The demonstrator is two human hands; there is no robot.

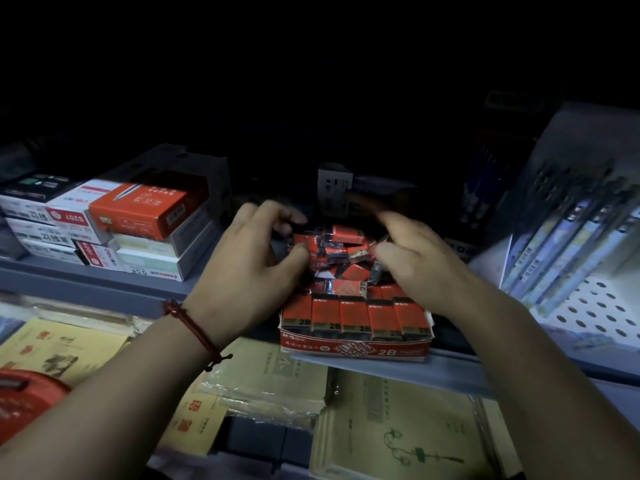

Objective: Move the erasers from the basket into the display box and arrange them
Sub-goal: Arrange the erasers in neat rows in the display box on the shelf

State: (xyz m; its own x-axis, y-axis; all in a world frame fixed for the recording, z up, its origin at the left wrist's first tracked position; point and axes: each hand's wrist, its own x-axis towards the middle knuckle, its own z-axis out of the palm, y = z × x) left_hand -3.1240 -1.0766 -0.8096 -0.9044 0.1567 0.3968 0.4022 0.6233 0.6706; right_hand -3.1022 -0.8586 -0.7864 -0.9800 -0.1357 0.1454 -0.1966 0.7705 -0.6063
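A red display box (353, 348) marked 2B sits on the shelf edge at centre. A neat front row of red and black erasers (353, 315) stands upright in it. Behind that row lies a loose heap of erasers (341, 251). My left hand (252, 258), with a red cord at the wrist, curls over the heap's left side, fingers touching the erasers. My right hand (415, 261) is blurred, over the heap's right side with fingers bent. I cannot tell whether either hand grips an eraser. A red basket (27, 400) shows at the lower left.
Stacked red and white boxes (114, 223) stand left on the grey shelf (86, 282). A white perforated rack of pens (571, 244) stands right. Wrapped yellow-green notebooks (398, 424) lie on the shelf below. A small grey box (334, 188) stands behind the heap. The back is dark.
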